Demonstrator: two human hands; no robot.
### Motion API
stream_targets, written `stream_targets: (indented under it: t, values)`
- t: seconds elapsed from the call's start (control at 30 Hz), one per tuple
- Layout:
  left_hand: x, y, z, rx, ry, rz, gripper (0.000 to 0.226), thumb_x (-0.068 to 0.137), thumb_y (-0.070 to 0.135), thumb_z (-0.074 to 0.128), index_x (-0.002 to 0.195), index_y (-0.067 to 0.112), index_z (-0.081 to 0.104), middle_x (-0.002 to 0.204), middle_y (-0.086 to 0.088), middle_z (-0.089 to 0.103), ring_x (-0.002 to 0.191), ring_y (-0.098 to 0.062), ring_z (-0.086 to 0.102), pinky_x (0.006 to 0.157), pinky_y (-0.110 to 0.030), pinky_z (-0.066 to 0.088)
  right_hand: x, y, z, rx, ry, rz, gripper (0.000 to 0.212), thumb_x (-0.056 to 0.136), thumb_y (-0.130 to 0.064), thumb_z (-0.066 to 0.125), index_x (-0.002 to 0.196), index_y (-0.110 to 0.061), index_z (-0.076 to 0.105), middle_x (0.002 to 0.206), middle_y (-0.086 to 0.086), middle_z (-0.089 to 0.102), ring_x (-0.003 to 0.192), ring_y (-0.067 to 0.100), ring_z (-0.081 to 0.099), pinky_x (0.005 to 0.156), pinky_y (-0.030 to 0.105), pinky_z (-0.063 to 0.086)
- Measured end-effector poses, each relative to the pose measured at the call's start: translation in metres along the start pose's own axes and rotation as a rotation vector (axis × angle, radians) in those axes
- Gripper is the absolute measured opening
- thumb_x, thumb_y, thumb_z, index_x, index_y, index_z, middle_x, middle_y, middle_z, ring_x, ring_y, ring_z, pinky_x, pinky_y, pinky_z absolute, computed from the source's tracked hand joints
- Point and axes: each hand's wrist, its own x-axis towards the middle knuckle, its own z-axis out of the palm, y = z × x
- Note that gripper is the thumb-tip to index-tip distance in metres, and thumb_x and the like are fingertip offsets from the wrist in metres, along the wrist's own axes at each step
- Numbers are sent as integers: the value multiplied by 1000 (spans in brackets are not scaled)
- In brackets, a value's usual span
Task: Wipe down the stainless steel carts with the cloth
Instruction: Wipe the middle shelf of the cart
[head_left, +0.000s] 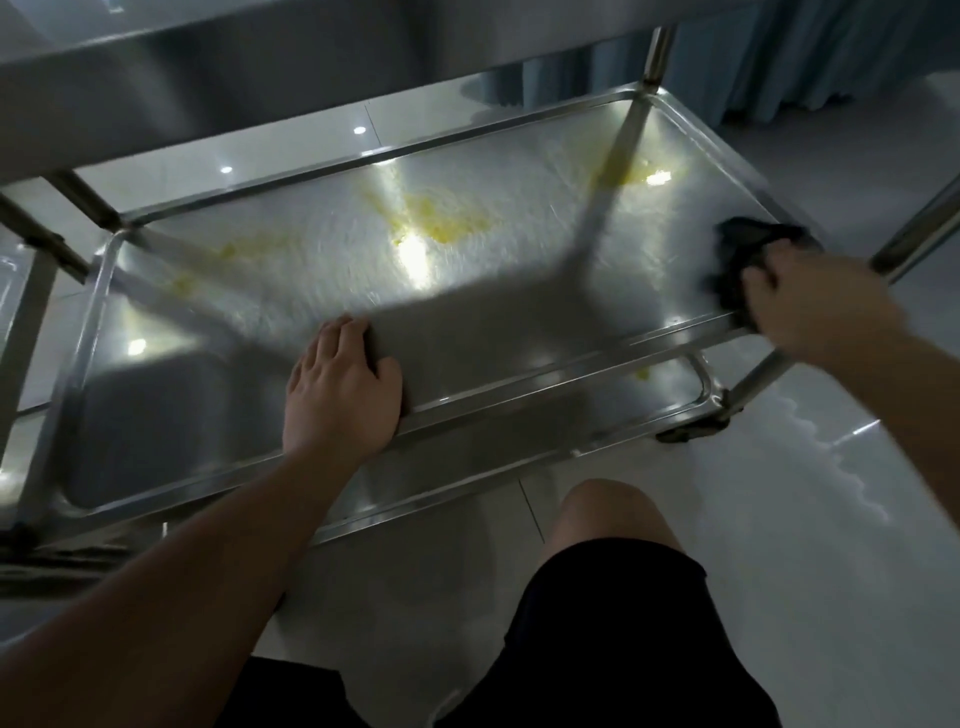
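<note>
The dark cloth (748, 260) sits bunched at the right end of the cart's (363, 156) middle shelf (493, 270), right up against the near-right corner rim, and the right hand (810, 306) has it gripped, fingers (761, 283) curled down into the fabric and pressing it onto the steel. The picture is smeared there, so the exact fold of the cloth is hard to read. Across the shelf, yellow smears (436, 223) run through the middle, with another patch (623, 169) toward the far right corner and fainter traces on the left. The left hand (340, 384) is planted on the near rim of the shelf, fingers (337, 338) pressed together and laid flat over the edge onto the steel, thumb hooked on the front side. Above, the underside of the top shelf (234, 78) fills the upper left. Below, the bottom shelf (649, 374) shows a small yellow spot near its right end. A bare knee (608, 519) and black shorts (597, 634) sit close in front, over a glossy pale tiled floor (831, 519), with a blue curtain (805, 52) beyond.
</note>
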Motion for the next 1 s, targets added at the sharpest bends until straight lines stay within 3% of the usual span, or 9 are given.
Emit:
stream_targets:
  t: [0.1, 0.2, 0.37, 0.5, 0.57, 0.7, 0.87, 1.0]
  values:
    - [1, 1, 0, 8, -2, 3, 63, 97, 45, 36, 157, 24, 39, 169, 1, 34, 156, -22, 27, 129, -45, 22, 8, 9, 3, -66, -81, 77, 102, 88, -68, -1, 140, 6, 47, 145, 32, 50, 131, 52, 47, 109, 61, 41]
    - [-1, 1, 0, 5, 3, 0, 64, 96, 47, 35, 156, 24, 39, 168, 1, 35, 156, -22, 28, 129, -45, 22, -13, -14, 24, -57, 23, 49, 104, 94, -74, 4, 149, 6, 42, 152, 30, 45, 142, 49, 40, 118, 56, 30]
    - [-1, 1, 1, 5, -1, 3, 65, 98, 45, 35, 159, 22, 37, 169, -1, 34, 157, -23, 27, 130, -45, 20, -85, -93, 55, 206, 232, -233, 89, 98, -71, 32, 146, 1, 49, 149, 23, 53, 144, 41, 41, 121, 56, 30]
    - [-1, 0, 0, 14, -7, 22, 66, 100, 44, 35, 161, 18, 35, 169, -5, 35, 158, -24, 26, 131, -44, 19, -130, -174, 62, 144, 172, -470, 105, 76, -70, 68, 153, -2, 44, 157, 16, 47, 147, 39, 37, 124, 53, 27]
    - [0, -1, 1, 13, -7, 26, 67, 101, 44, 34, 161, 16, 36, 170, -5, 34, 159, -24, 25, 131, -42, 17, -143, -201, 63, 90, 144, -562, 107, 70, -55, 79, 156, -4, 40, 158, 14, 44, 148, 39, 36, 124, 52, 26]
    - [1, -2, 1, 11, -18, 43, 67, 102, 46, 32, 161, 15, 36, 170, -7, 33, 160, -25, 24, 132, -43, 16, -152, -226, 64, 62, 169, -624, 91, 74, -26, 77, 156, -5, 42, 158, 13, 45, 145, 40, 40, 121, 53, 27]
    - [2, -4, 0, -2, -48, 36, 67, 103, 45, 30, 163, 14, 32, 173, -7, 29, 161, -24, 20, 132, -43, 13, -152, -238, 61, 98, 166, -686, 88, 72, -24, 82, 152, -8, 49, 155, 10, 51, 141, 38, 45, 117, 53, 33]
    - [3, -5, -5, -9, -124, 59, 71, 105, 46, 28, 169, 15, 21, 178, -4, 13, 164, -20, 5, 133, -39, 3, -150, -239, 60, 114, 179, -686, 91, 66, -24, 91, 148, -7, 55, 154, 9, 54, 139, 38, 50, 120, 54, 32]
